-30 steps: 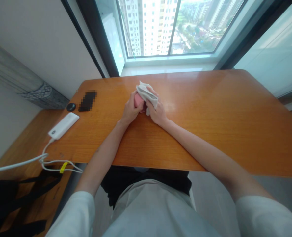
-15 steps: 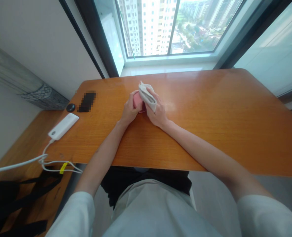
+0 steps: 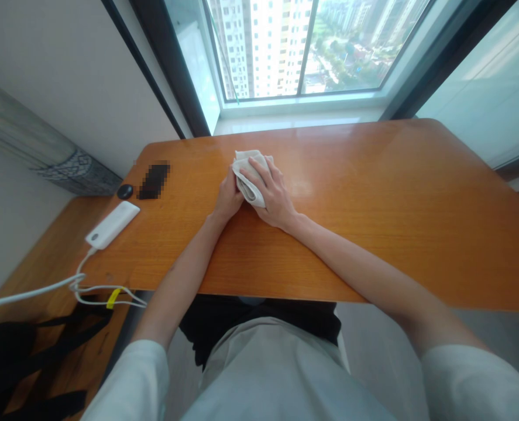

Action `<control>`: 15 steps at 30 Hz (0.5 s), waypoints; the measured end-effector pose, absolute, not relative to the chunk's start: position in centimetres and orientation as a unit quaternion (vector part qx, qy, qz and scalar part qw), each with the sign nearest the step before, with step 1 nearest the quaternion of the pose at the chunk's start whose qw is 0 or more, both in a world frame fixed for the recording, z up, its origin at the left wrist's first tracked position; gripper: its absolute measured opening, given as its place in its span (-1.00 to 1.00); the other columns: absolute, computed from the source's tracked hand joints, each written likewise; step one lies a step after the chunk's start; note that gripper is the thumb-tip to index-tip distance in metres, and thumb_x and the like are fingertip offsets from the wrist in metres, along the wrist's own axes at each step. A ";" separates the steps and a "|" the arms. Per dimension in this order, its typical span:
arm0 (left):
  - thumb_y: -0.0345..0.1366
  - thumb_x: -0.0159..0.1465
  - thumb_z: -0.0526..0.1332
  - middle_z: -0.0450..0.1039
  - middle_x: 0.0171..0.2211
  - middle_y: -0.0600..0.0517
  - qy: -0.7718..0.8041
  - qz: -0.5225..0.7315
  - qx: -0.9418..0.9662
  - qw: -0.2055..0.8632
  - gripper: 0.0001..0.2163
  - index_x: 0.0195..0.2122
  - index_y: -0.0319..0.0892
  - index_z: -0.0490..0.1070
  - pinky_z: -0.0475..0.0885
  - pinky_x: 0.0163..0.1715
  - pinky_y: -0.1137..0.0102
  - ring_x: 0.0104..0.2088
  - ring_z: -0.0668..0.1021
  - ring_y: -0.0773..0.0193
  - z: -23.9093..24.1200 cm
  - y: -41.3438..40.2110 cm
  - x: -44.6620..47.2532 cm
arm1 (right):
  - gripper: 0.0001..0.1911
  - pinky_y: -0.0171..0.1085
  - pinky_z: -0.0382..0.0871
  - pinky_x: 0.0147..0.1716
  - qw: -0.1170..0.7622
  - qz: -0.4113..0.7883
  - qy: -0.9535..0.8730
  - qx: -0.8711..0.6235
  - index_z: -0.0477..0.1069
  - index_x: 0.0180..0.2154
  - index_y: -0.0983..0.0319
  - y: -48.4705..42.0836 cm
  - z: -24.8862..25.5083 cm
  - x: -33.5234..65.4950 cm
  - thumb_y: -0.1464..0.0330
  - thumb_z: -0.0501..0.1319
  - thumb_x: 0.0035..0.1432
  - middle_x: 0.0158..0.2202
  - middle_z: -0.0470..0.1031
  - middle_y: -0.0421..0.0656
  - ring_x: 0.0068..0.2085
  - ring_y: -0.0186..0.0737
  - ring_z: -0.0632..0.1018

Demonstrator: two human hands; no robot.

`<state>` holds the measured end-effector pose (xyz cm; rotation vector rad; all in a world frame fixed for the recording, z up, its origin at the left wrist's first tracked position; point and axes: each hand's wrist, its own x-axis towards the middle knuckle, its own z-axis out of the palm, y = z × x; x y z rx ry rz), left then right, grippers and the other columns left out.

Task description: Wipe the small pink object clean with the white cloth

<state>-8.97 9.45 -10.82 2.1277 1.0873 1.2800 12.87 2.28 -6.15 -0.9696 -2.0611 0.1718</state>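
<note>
Both my hands meet near the far middle of the orange wooden desk point(image 3: 373, 193). My right hand point(image 3: 273, 196) lies over a folded white cloth point(image 3: 244, 166), its fingers curled around it and pressing it down. My left hand point(image 3: 227, 199) is closed against the cloth's left side. A pink object seen earlier between the hands is now hidden under the cloth and fingers, so I cannot tell whether the left hand still grips it.
At the desk's left end lie a white power bank point(image 3: 112, 223) with a white cable point(image 3: 44, 287), a small black round object point(image 3: 125, 191) and a blurred dark phone-sized item point(image 3: 154, 180). A black bag point(image 3: 17, 362) sits on the lower side surface. A window lies beyond the desk.
The cloth was raised above a pink object held between the hands; now my right hand has pushed it down and leftward over that object, which is out of sight.
</note>
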 end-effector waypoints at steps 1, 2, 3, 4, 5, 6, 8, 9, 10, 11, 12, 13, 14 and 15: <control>0.28 0.64 0.26 0.74 0.15 -0.08 0.397 0.461 0.765 0.210 -0.49 0.40 0.09 0.35 0.75 0.16 -0.12 0.09 0.83 -0.10 -10.7 9.4 -8.9 | -0.31 0.58 -0.01 0.78 0.419 0.071 -0.819 -0.386 0.39 0.67 -0.07 2.3 -6.1 12.8 0.06 0.21 0.65 0.79 0.26 -0.11 0.84 0.42 0.05; 0.28 0.63 0.28 0.75 0.09 -0.08 0.404 0.461 0.763 0.207 -0.48 0.37 0.05 0.37 0.76 0.11 -0.06 0.02 0.83 -0.06 -10.4 9.2 -8.7 | -0.33 0.55 -0.01 0.79 0.428 0.076 -0.814 -0.385 0.42 0.65 -0.07 2.5 -6.1 12.8 0.02 0.17 0.67 0.78 0.28 -0.11 0.84 0.38 0.08; 0.27 0.62 0.29 0.75 0.05 -0.07 0.410 0.463 0.760 0.202 -0.48 0.34 0.01 0.38 0.76 0.06 -0.01 -0.04 0.82 -0.02 -10.2 9.1 -8.6 | -0.34 0.51 -0.01 0.80 0.443 0.085 -0.806 -0.382 0.45 0.63 -0.06 2.8 -6.3 12.8 -0.03 0.13 0.69 0.77 0.31 -0.11 0.83 0.34 0.12; 0.26 0.61 0.30 0.76 0.04 -0.07 0.415 0.467 0.756 0.196 -0.47 0.34 -0.01 0.39 0.76 0.04 0.04 -0.06 0.81 0.00 -9.9 8.9 -8.4 | -0.33 0.45 0.01 0.81 0.464 0.100 -0.795 -0.379 0.48 0.60 -0.04 3.3 -6.5 12.7 -0.08 0.09 0.70 0.75 0.34 -0.10 0.81 0.30 0.17; 0.24 0.60 0.31 0.76 0.07 -0.08 0.417 0.471 0.754 0.189 -0.47 0.35 -0.03 0.40 0.76 0.05 0.08 -0.04 0.81 0.00 -9.6 8.7 -8.2 | -0.30 0.39 0.04 0.81 0.488 0.123 -0.777 -0.379 0.52 0.57 -0.02 3.8 -6.7 12.8 -0.15 0.04 0.70 0.72 0.39 -0.08 0.79 0.26 0.24; 0.21 0.59 0.32 0.76 0.13 -0.10 0.419 0.476 0.752 0.180 -0.45 0.39 -0.04 0.40 0.75 0.11 0.10 0.03 0.81 -0.01 -9.3 8.5 -8.1 | -0.25 0.34 0.11 0.79 0.512 0.157 -0.751 -0.386 0.56 0.53 0.00 4.4 -7.0 12.8 -0.22 0.01 0.69 0.68 0.45 -0.05 0.75 0.24 0.32; 0.15 0.56 0.34 0.71 0.31 -0.15 0.418 0.482 0.752 0.165 -0.41 0.47 -0.04 0.39 0.71 0.25 0.11 0.18 0.79 -0.06 -8.8 8.3 -7.8 | -0.13 0.31 0.31 0.71 0.545 0.247 -0.676 -0.431 0.63 0.43 0.04 5.6 -7.6 13.1 -0.37 -0.03 0.62 0.50 0.64 0.01 0.62 0.26 0.52; 0.13 0.55 0.34 0.68 0.36 -0.16 0.418 0.484 0.752 0.161 -0.39 0.50 -0.05 0.38 0.69 0.30 0.11 0.23 0.77 -0.08 -8.7 8.2 -7.8 | -0.08 0.34 0.42 0.64 0.547 0.295 -0.632 -0.463 0.66 0.38 0.07 6.1 -7.9 13.3 -0.43 -0.03 0.58 0.37 0.73 0.03 0.52 0.29 0.62; 0.11 0.55 0.34 0.67 0.39 -0.18 0.418 0.484 0.752 0.159 -0.38 0.51 -0.05 0.39 0.67 0.33 0.10 0.25 0.76 -0.10 -8.5 8.1 -7.8 | -0.04 0.36 0.50 0.57 0.542 0.335 -0.593 -0.492 0.69 0.32 0.09 6.4 -8.1 13.5 -0.47 -0.02 0.54 0.24 0.79 0.03 0.42 0.31 0.69; 0.10 0.55 0.33 0.66 0.40 -0.19 0.419 0.483 0.752 0.159 -0.39 0.51 -0.06 0.39 0.66 0.34 0.09 0.26 0.76 -0.11 -8.5 8.1 -7.8 | -0.01 0.38 0.56 0.51 0.535 0.365 -0.562 -0.515 0.71 0.27 0.11 6.6 -8.2 13.7 -0.51 0.00 0.50 0.12 0.81 0.02 0.33 0.32 0.74; 0.10 0.55 0.32 0.66 0.40 -0.19 0.420 0.482 0.752 0.161 -0.39 0.51 -0.06 0.39 0.66 0.34 0.09 0.26 0.76 -0.11 -8.5 8.1 -7.8 | 0.00 0.39 0.60 0.47 0.530 0.383 -0.542 -0.527 0.72 0.22 0.11 6.7 -8.3 13.9 -0.53 0.02 0.46 0.04 0.82 0.01 0.26 0.32 0.77; 0.10 0.55 0.32 0.65 0.40 -0.20 0.420 0.479 0.753 0.163 -0.39 0.51 -0.06 0.39 0.66 0.34 0.08 0.26 0.76 -0.12 -8.5 8.1 -7.8 | -0.01 0.38 0.62 0.44 0.530 0.392 -0.533 -0.531 0.73 0.18 0.11 6.7 -8.3 14.0 -0.54 0.05 0.44 -0.02 0.81 -0.01 0.22 0.32 0.78; 0.10 0.55 0.31 0.65 0.41 -0.20 0.420 0.478 0.754 0.164 -0.39 0.52 -0.05 0.39 0.66 0.35 0.08 0.26 0.76 -0.12 -8.5 8.1 -7.8 | -0.03 0.36 0.63 0.43 0.534 0.395 -0.529 -0.529 0.74 0.15 0.11 6.6 -8.2 14.0 -0.54 0.07 0.43 -0.06 0.81 -0.03 0.20 0.30 0.78; 0.10 0.55 0.31 0.64 0.41 -0.20 0.418 0.477 0.756 0.164 -0.39 0.52 -0.05 0.38 0.66 0.35 0.09 0.27 0.76 -0.11 -8.5 8.1 -7.8 | -0.05 0.34 0.64 0.41 0.539 0.394 -0.529 -0.524 0.74 0.12 0.10 6.4 -8.1 14.0 -0.54 0.09 0.42 -0.08 0.80 -0.04 0.18 0.28 0.78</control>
